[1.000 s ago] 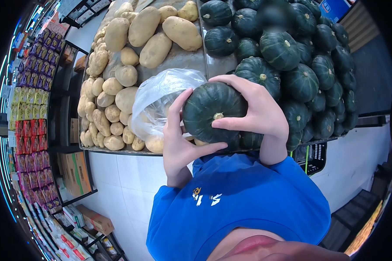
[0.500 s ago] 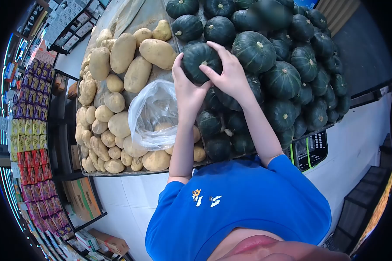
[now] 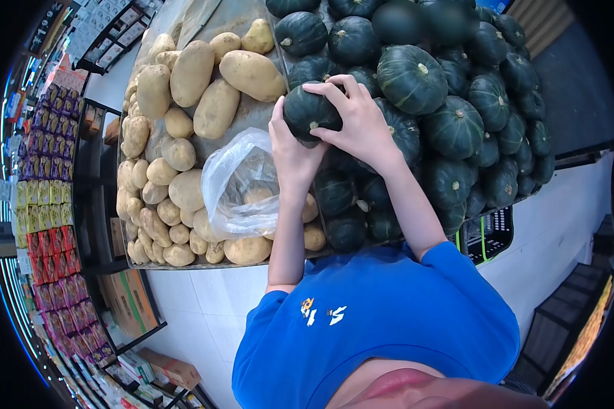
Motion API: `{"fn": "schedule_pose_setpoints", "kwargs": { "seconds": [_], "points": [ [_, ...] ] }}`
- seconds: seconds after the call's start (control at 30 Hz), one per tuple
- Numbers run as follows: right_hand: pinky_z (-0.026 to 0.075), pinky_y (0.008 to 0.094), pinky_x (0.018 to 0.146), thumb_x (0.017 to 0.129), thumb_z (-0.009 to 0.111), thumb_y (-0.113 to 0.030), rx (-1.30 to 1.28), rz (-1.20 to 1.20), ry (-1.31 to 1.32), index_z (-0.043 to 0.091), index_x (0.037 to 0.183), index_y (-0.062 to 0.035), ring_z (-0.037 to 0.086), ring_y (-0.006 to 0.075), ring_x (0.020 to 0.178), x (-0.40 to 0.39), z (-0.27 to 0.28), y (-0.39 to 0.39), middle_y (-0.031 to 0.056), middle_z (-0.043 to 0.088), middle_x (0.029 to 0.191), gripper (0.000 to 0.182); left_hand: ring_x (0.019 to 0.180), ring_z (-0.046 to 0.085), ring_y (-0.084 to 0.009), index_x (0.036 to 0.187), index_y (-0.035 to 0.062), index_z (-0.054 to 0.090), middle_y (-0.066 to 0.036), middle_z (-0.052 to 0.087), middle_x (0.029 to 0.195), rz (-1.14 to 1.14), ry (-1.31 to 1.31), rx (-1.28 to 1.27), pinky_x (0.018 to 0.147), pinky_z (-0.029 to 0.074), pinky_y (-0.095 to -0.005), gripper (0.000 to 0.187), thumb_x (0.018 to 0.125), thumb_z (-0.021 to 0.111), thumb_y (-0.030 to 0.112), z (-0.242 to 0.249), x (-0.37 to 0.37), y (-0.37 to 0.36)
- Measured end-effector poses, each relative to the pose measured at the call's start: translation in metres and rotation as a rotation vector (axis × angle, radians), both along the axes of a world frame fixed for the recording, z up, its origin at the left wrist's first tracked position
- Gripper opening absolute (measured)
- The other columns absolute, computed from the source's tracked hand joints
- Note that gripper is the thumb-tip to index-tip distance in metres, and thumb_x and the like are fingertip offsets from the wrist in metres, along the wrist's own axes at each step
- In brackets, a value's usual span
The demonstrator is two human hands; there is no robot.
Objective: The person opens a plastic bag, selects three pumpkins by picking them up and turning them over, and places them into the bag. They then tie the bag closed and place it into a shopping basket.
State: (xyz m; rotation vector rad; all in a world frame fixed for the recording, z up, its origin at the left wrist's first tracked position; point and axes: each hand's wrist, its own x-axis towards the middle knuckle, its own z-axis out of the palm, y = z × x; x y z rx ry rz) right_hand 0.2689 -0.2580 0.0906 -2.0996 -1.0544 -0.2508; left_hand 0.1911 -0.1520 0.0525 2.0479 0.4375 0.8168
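Between my two hands is a small dark green kabocha squash [image 3: 308,112], lifted in front of the pile. My left hand [image 3: 292,151] cups it from the left and below, thumb side against its skin. From the right, my right hand [image 3: 360,123] grips it with bent fingers over the top and the thumb near the stem. An open clear plastic bag [image 3: 242,180] lies on the potatoes just left of my left wrist. More squashes [image 3: 451,123] are heaped close to the right of my right hand.
Loose potatoes [image 3: 162,172] cover the left of the display stand. Below its right edge is a black basket with green handles [image 3: 488,237]. Shelves of packaged goods [image 3: 51,157] stand at far left, with a cardboard box [image 3: 126,303] lower down.
The squash in my hands has turned slightly and sits a little lower. My right hand's fingers are more bent over its top, and my left hand supports it from below.
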Motion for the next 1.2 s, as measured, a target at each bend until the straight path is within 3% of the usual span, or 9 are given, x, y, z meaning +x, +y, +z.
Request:
{"fn": "schedule_pose_setpoints", "kwargs": {
  "seconds": [0.33, 0.4, 0.53, 0.63, 0.7, 0.8, 0.87, 0.97, 1.2],
  "points": [
    [0.045, 0.0408, 0.089, 0.066, 0.075, -0.015, -0.036, -0.007, 0.015, 0.047, 0.126, -0.0269, 0.053, 0.0324, 0.103, -0.007, 0.000, -0.007, 0.0088, 0.047, 0.120, 0.067, 0.116, 0.047, -0.0388, 0.136, 0.0051, 0.026, -0.024, 0.045, 0.124, -0.095, 0.059, -0.148, 0.093, 0.042, -0.0443, 0.095, 0.060, 0.082, 0.012, 0.002, -0.010, 0.004],
    [0.043, 0.0408, 0.092, 0.069, 0.074, -0.014, 0.089, 0.006, 0.077, 0.046, 0.129, -0.0214, 0.052, 0.0328, 0.106, -0.017, 0.005, -0.017, 0.0099, 0.047, 0.124, 0.067, 0.110, 0.055, -0.0304, 0.137, 0.0047, 0.029, -0.019, 0.048, 0.126, -0.069, 0.011, 0.110, 0.094, 0.045, -0.0378, 0.091, 0.062, 0.081, 0.007, 0.001, -0.022, 0.003],
    [0.044, 0.0395, 0.091, 0.072, 0.072, -0.010, 0.236, 0.045, 0.067, 0.052, 0.123, -0.0128, 0.054, 0.0306, 0.102, -0.030, 0.014, -0.027, 0.0116, 0.054, 0.116, 0.055, 0.112, 0.053, -0.0275, 0.131, 0.0028, 0.042, -0.016, 0.051, 0.125, -0.071, 0.000, 0.140, 0.096, 0.044, -0.0371, 0.074, 0.066, 0.078, 0.006, 0.024, -0.067, -0.004],
    [0.051, 0.0330, 0.073, 0.074, 0.066, -0.001, 0.436, 0.121, 0.173, 0.062, 0.105, -0.0081, 0.063, 0.0260, 0.083, -0.054, 0.017, -0.030, 0.0090, 0.063, 0.096, 0.032, 0.118, 0.047, -0.0348, 0.119, 0.0050, 0.053, -0.016, 0.049, 0.128, -0.183, 0.040, -0.018, 0.097, 0.040, -0.0412, 0.056, 0.068, 0.076, 0.008, 0.025, -0.107, -0.004],
    [0.052, 0.0320, 0.066, 0.076, 0.063, -0.001, 0.352, 0.297, 0.245, 0.063, 0.106, -0.0091, 0.064, 0.0245, 0.078, -0.068, 0.006, -0.028, 0.0084, 0.063, 0.098, 0.031, 0.119, 0.046, -0.0352, 0.115, 0.0073, 0.058, -0.013, 0.052, 0.124, -0.256, 0.200, -0.053, 0.100, 0.036, -0.0442, 0.048, 0.070, 0.074, 0.010, 0.026, -0.134, -0.008],
    [0.054, 0.0344, 0.065, 0.075, 0.064, -0.004, -0.021, 0.519, 0.164, 0.060, 0.114, -0.0146, 0.065, 0.0257, 0.081, -0.080, -0.016, -0.019, 0.0071, 0.058, 0.117, 0.041, 0.120, 0.045, -0.0366, 0.115, 0.0089, 0.058, -0.011, 0.055, 0.121, -0.054, 0.233, 0.271, 0.099, 0.037, -0.0456, 0.052, 0.067, 0.077, 0.010, 0.012, -0.160, -0.010],
    [0.054, 0.0356, 0.067, 0.075, 0.062, -0.003, -0.205, 0.544, 0.177, 0.058, 0.117, -0.0160, 0.064, 0.0266, 0.079, -0.089, -0.033, -0.012, 0.0073, 0.057, 0.117, 0.044, 0.126, 0.037, -0.0378, 0.120, 0.0133, 0.056, -0.009, 0.050, 0.128, 0.053, 0.348, 0.317, 0.104, 0.027, -0.0538, 0.055, 0.069, 0.075, 0.012, -0.001, -0.178, -0.009],
    [0.053, 0.0362, 0.067, 0.074, 0.061, 0.000, -0.234, 0.500, 0.083, 0.060, 0.113, -0.0139, 0.063, 0.0275, 0.076, -0.097, -0.050, -0.002, 0.0085, 0.059, 0.107, 0.041, 0.135, 0.019, -0.0389, 0.130, 0.0202, 0.047, -0.006, 0.036, 0.140, 0.291, 0.563, 0.384, 0.106, 0.016, -0.0611, 0.065, 0.071, 0.072, 0.012, -0.019, -0.194, -0.003],
    [0.051, 0.0350, 0.066, 0.073, 0.061, 0.002, -0.028, 0.555, 0.108, 0.065, 0.095, -0.0078, 0.061, 0.0258, 0.074, -0.094, -0.049, -0.009, 0.0082, 0.057, 0.083, 0.024, 0.136, 0.014, -0.0417, 0.129, 0.0264, 0.049, -0.007, 0.028, 0.144, 0.381, 0.611, 0.431, 0.106, 0.014, -0.0626, 0.068, 0.068, 0.073, 0.008, -0.026, -0.186, 0.002]
  ]
}}
